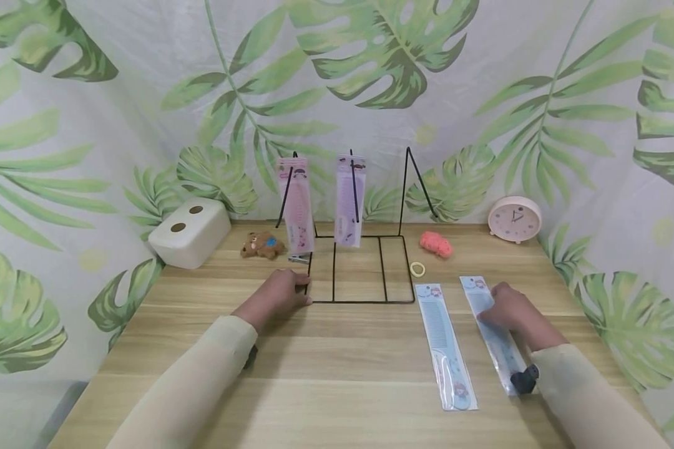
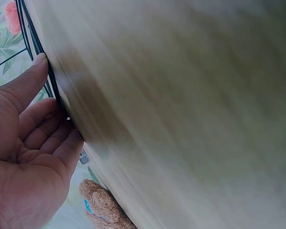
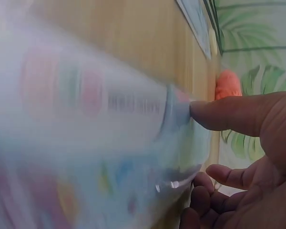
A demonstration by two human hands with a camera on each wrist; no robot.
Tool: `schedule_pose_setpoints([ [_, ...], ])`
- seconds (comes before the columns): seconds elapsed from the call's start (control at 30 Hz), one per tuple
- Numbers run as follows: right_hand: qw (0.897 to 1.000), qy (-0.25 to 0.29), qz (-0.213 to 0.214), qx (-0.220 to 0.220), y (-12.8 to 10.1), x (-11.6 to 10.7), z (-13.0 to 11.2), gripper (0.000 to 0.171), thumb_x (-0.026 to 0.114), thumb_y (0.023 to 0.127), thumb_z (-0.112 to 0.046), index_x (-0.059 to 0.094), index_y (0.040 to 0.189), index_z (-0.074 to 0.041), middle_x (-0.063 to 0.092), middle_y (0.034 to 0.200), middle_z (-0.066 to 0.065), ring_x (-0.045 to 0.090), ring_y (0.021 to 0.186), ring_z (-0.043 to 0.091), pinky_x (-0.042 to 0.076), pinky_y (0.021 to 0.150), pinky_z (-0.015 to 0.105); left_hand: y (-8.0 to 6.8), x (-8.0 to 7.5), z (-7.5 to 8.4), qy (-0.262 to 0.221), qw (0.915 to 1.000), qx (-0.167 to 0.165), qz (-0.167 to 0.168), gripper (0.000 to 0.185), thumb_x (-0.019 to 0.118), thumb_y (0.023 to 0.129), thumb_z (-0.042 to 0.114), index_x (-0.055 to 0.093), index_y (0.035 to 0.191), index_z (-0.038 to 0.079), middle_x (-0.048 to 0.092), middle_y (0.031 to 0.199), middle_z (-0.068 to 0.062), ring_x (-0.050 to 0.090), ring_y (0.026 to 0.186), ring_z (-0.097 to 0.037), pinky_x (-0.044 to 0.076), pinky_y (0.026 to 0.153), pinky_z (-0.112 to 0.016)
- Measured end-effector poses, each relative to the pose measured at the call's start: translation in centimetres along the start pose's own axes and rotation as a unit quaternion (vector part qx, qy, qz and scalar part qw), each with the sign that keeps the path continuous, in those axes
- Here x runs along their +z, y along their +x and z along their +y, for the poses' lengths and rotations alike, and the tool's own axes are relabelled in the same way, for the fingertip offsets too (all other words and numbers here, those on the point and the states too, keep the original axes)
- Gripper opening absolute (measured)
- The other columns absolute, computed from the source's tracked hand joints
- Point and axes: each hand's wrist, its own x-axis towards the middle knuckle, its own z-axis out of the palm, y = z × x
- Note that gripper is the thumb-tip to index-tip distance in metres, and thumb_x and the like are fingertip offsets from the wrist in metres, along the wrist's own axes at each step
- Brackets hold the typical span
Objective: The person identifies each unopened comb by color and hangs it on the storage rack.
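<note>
My left hand (image 1: 281, 290) grips the left front corner of a black wire display rack (image 1: 365, 302), thumb and fingertips against the wire in the left wrist view. A pink packaged comb (image 1: 299, 215) hangs on the rack's left hook, a purple packaged comb (image 1: 345, 202) on the middle one. Nothing hangs on the right hook (image 1: 421, 181). On the right of the table, my right hand (image 1: 508, 310) pinches a blue packaged comb (image 1: 501, 349) by its edges, blurred close up in the right wrist view. Another blue packaged comb (image 1: 448, 355) lies flat just left of it.
Left of the rack are a white box (image 1: 196, 240) with two holes, a brown bear toy (image 1: 263, 246) and a small metal clip (image 1: 299, 259). To its right lie a coral yarn bundle (image 1: 435, 244) and a pale yellow ring (image 1: 417, 269). A pink clock (image 1: 515, 219) stands at the back right.
</note>
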Motion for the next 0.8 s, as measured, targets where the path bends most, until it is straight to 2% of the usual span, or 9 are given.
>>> schedule_pose_setpoints([
  [0.17, 0.999, 0.024, -0.018, 0.021, 0.5, -0.3, 0.3, 0.08, 0.075, 0.096, -0.019, 0.034, 0.15, 0.023, 0.049, 0.144, 0.046, 0.06, 0.121, 0.052, 0.057, 0.103, 0.064, -0.1, -0.1, 0.0, 0.001, 1.0, 0.001, -0.001, 0.059, 0.084, 0.099, 0.027, 0.065, 0.151, 0.008, 0.06, 0.159, -0.016, 0.05, 0.153, -0.043, 0.038, 0.13, -0.059],
  [0.3, 0.999, 0.037, -0.016, 0.019, 0.4, -0.2, 0.4, 0.078, 0.075, 0.097, -0.017, 0.034, 0.149, 0.024, 0.048, 0.143, 0.046, 0.059, 0.12, 0.051, 0.057, 0.103, 0.063, -0.2, 0.0, -0.1, 0.006, 1.0, 0.004, -0.002, 0.058, 0.084, 0.098, 0.026, 0.065, 0.151, 0.007, 0.061, 0.159, -0.017, 0.051, 0.152, -0.044, 0.038, 0.129, -0.06],
  [0.47, 0.998, 0.059, 0.019, -0.001, 0.3, -0.2, 1.3, 0.07, 0.07, 0.098, -0.013, 0.037, 0.15, 0.018, 0.049, 0.144, 0.045, 0.058, 0.12, 0.053, 0.056, 0.098, 0.061, -0.2, 0.1, -0.1, 0.003, 1.0, 0.003, 0.001, 0.058, 0.084, 0.099, 0.026, 0.065, 0.151, 0.008, 0.061, 0.159, -0.016, 0.05, 0.152, -0.044, 0.038, 0.129, -0.06],
  [0.63, 0.996, 0.07, 0.06, -0.017, 0.6, -1.1, 2.8, 0.06, 0.057, 0.103, -0.009, 0.036, 0.154, 0.016, 0.051, 0.142, 0.045, 0.059, 0.117, 0.051, 0.057, 0.09, 0.054, -0.2, 0.0, 0.1, 0.009, 1.0, 0.003, 0.002, 0.059, 0.084, 0.098, 0.027, 0.065, 0.151, 0.007, 0.06, 0.159, -0.015, 0.049, 0.153, -0.044, 0.037, 0.13, -0.06],
  [0.8, 0.988, 0.127, 0.079, -0.028, 0.8, -2.9, 3.8, 0.059, 0.044, 0.109, -0.011, 0.027, 0.158, 0.018, 0.042, 0.151, 0.047, 0.054, 0.13, 0.057, 0.055, 0.102, 0.063, -0.2, -0.1, 0.2, 0.018, 0.9998, 0.004, 0.005, 0.059, 0.083, 0.099, 0.028, 0.065, 0.151, 0.007, 0.061, 0.159, -0.014, 0.049, 0.154, -0.043, 0.037, 0.13, -0.059],
])
